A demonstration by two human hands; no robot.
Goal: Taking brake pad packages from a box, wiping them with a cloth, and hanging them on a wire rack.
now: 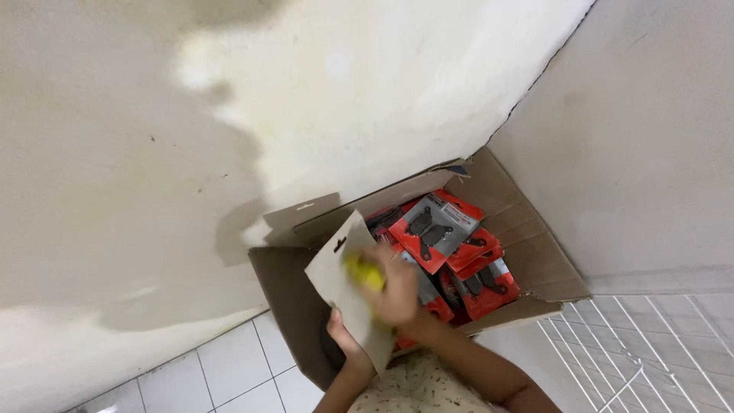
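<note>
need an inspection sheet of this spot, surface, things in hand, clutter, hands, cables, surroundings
surface: white tiled floor in a wall corner
job's things: grey cardboard card with a hang hole, held tilted over an open cardboard box; a blurred yellow thing lies against the card
clutter: red blister packs with dark parts, piled loose in the box
grips: left hand holds the card's lower edge; right hand is blurred, on the card at the yellow thing
cables: nothing seen
surroundings: stained cream wall; white wire rack at lower right
</note>
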